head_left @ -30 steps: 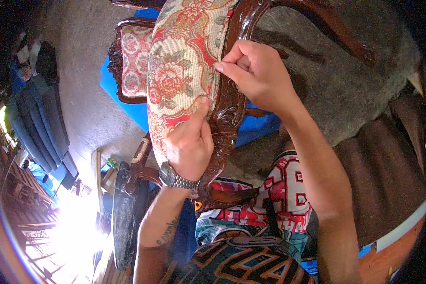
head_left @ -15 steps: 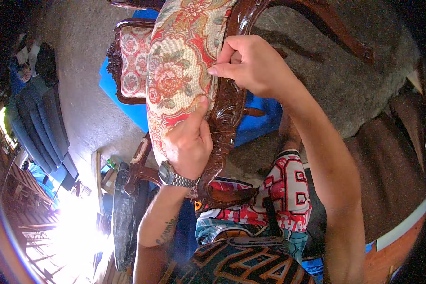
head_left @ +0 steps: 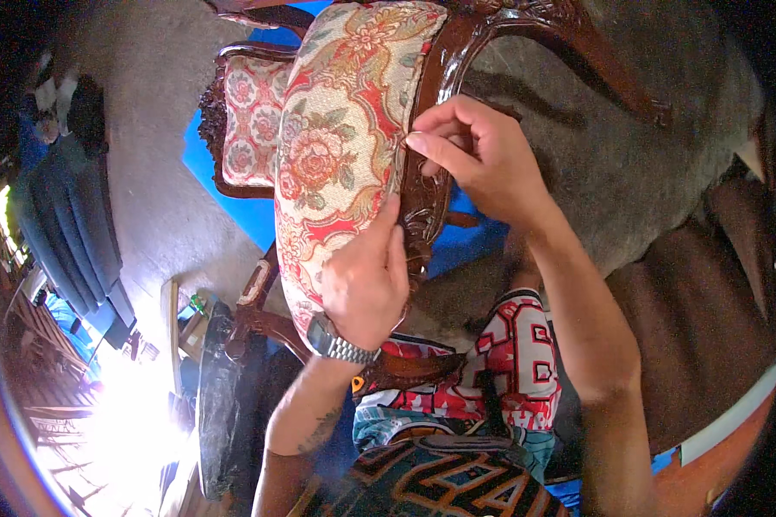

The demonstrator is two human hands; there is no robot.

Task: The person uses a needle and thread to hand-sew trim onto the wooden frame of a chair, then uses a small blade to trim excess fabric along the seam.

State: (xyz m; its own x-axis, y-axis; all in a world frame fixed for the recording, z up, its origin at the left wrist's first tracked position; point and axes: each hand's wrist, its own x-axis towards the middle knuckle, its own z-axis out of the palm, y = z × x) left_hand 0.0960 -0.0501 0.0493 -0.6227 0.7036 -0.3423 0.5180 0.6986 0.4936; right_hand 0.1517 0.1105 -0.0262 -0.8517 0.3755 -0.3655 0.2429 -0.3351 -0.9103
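1 floral cushion [head_left: 319, 155], upper ctr, in 1 dk wood frame [head_left: 447, 65]. L hand [head_left: 366, 280] laid on it, 1 finger extended, rest unclear. R hand [head_left: 491, 159]: thumb + index nearly pinched at cushion's R edge; can't tell if holding anything. 1 smaller floral panel [head_left: 252, 116], upper L.

I see the work through one head-worn fisheye, the left of its pair, facing steeply down along the person's front. The wearer's shirt [head_left: 440, 474] sits close beneath the lens at bottom centre, and both forearms [head_left: 591, 310] rise from the lower edge. The patterned cushion [head_left: 341, 159] is near, at upper centre; the floor [head_left: 159, 164] lies farther off, upper left. Edges bend toward my dark, rounded rim.
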